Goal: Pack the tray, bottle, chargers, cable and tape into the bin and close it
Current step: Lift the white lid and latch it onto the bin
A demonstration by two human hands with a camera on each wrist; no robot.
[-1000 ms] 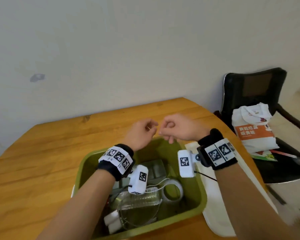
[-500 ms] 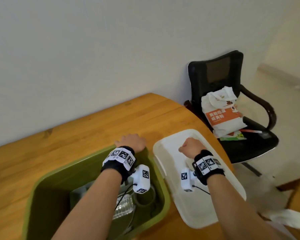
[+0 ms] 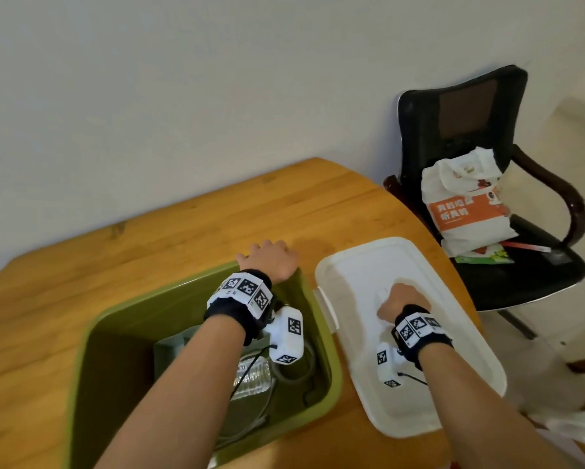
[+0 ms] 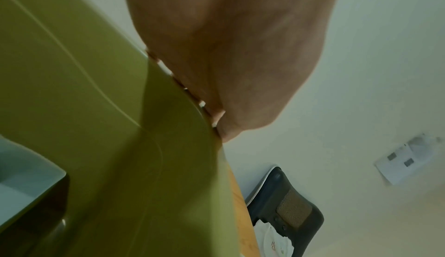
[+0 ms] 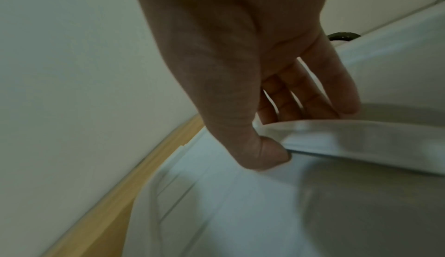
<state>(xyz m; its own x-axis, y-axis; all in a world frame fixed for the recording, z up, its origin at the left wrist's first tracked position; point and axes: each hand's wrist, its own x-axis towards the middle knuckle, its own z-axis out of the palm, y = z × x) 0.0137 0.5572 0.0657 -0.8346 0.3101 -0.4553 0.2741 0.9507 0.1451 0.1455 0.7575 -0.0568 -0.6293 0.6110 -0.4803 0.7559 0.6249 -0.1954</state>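
Since 0.5 s ago: left hand (image 3: 271,260) still grips bin (image 3: 122,319) rim, right hand (image 3: 401,297) now pinches lid (image 3: 362,265).

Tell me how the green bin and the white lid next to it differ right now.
The green bin is deep, open-topped and holds packed items; the white lid is shallow and lies flat beside it, apart from the bin. The left hand grips the bin's far rim, while the right hand pinches the lid's handle flap. Both rest on the wooden table.
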